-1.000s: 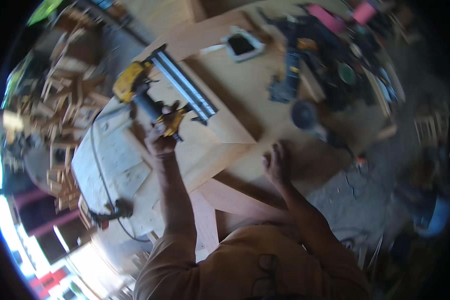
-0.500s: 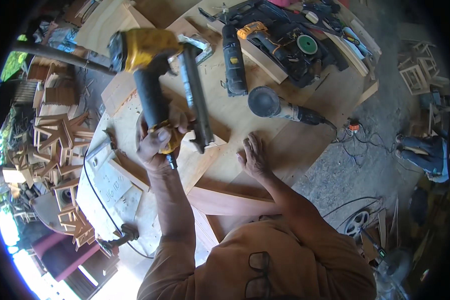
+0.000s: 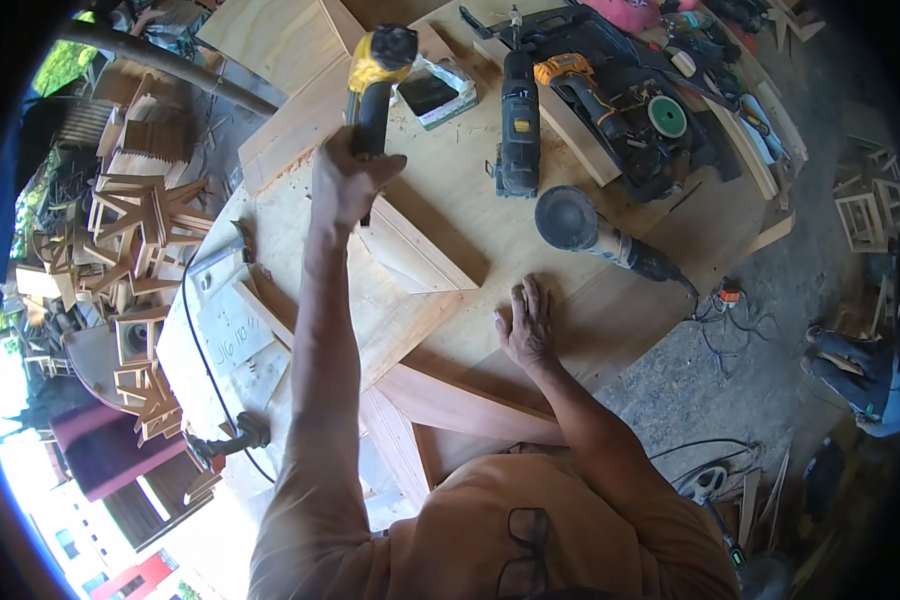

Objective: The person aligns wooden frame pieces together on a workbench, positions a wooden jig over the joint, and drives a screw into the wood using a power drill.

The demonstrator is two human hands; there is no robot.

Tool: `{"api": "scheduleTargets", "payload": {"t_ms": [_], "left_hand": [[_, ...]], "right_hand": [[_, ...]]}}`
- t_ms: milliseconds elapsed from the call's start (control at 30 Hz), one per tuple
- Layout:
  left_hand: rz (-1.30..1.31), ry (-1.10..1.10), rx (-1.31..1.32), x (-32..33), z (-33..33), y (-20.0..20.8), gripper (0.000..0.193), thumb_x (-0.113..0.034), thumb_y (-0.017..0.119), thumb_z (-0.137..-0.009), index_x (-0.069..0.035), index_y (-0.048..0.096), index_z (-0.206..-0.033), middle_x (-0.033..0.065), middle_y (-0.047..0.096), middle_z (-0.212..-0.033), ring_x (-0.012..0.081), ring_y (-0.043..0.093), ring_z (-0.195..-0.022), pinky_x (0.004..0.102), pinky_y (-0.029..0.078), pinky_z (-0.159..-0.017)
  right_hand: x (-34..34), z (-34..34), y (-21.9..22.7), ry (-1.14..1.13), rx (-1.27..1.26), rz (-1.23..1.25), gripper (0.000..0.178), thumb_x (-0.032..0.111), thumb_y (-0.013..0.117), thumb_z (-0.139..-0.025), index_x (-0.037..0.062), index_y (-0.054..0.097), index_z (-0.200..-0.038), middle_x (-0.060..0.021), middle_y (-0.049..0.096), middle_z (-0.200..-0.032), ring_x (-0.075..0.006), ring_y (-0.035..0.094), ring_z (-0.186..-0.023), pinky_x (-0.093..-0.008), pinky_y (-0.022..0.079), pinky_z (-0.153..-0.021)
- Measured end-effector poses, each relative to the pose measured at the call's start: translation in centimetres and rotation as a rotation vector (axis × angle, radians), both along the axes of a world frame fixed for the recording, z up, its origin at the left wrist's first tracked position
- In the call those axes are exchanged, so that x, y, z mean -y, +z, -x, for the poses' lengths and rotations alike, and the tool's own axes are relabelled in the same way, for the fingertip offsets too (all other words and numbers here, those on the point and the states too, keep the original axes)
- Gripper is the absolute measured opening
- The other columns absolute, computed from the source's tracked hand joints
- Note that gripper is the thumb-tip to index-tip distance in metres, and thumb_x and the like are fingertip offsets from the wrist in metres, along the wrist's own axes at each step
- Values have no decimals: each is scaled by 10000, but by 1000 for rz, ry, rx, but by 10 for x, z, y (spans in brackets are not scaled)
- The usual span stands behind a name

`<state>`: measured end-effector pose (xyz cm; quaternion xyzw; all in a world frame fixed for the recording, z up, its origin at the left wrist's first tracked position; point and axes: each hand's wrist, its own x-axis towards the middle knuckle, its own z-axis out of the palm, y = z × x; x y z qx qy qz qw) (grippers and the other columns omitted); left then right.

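Left hand [image 3: 348, 185] grips the yellow-and-black nail gun [image 3: 377, 62] by its handle! Right hand [image 3: 527, 328] rests on the tabletop [image 3: 440, 178], thumb and fingers spread.

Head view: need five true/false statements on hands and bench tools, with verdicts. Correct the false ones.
1. The left hand grips the yellow-and-black power tool. True.
2. The right hand grips that tool too. False: the right hand rests on the tabletop.
3. Eyeglasses hang on the front of the shirt. True.
4. The round-headed grey tool lies left of the left hand. False: it lies to the right.
5. The green disc lies beyond the right hand. True.
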<state>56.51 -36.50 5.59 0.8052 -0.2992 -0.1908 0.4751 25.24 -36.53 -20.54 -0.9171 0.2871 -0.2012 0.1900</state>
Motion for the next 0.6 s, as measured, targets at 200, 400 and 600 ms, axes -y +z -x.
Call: {"api": "scheduleTargets", "payload": {"t_ms": [200,400,600], "left_hand": [[-432,-104,419,74,-60,-25,238,-185,708,-725,0,661,-867,100,623,-697,249,556,-602,367,470,-599],[-521,-170,702,173,-93,-68,258,-191,678,-747,-23,697,-941,144,708,-797,358,635,-717,448,503,-689],[-547,-328,823,263,-112,-113,362,-193,680,-766,-20,662,-1083,192,742,-960,419,700,-858,513,534,-743]], "right_hand": [[3,-2,1,19,16,-24,565,293,679,-879,-42,497,-1296,-289,406,-1461,-510,432,-1328,-647,360,-1086],[7,-1,6,14,27,-70,569,278,679,-886,-41,490,-1318,-291,398,-1476,-519,431,-1338,-652,364,-1076],[9,-2,3,1,-13,-178,563,277,681,-895,-33,501,-1329,-291,396,-1488,-518,441,-1344,-654,367,-1070]]}}
